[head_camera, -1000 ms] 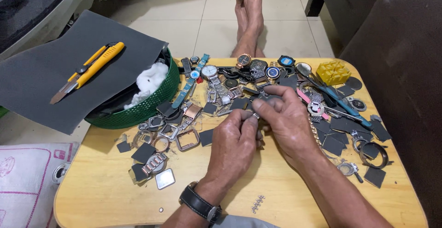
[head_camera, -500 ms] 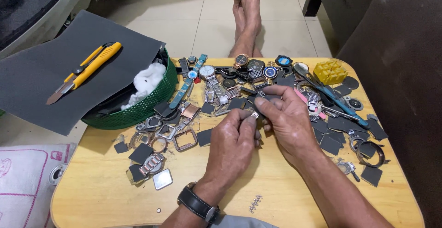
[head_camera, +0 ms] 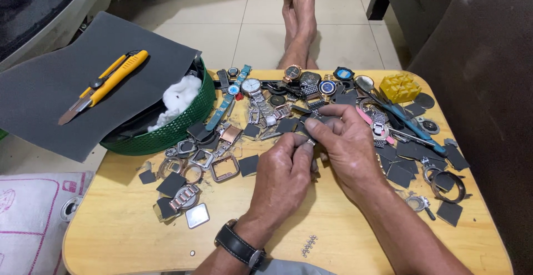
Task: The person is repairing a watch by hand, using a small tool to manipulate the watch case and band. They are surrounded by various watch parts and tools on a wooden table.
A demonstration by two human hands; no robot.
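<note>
Both hands meet over the middle of the pale wooden bench [head_camera: 344,236], much as half a second ago. The left hand [head_camera: 284,174] (a black-strapped wristwatch [head_camera: 240,245] on its wrist) pinches a small silvery metal part [head_camera: 309,140] between thumb and fingertips; the right hand [head_camera: 348,142] closes on the same part from the other side, beneath a small dark grey square of sandpaper [head_camera: 315,121]. Since the earlier frame the hands have drawn slightly closer together. Scattered watches and metal cases lie around them; the green plastic basket [head_camera: 166,136] and yellow utility knife [head_camera: 105,83] have not moved.
</note>
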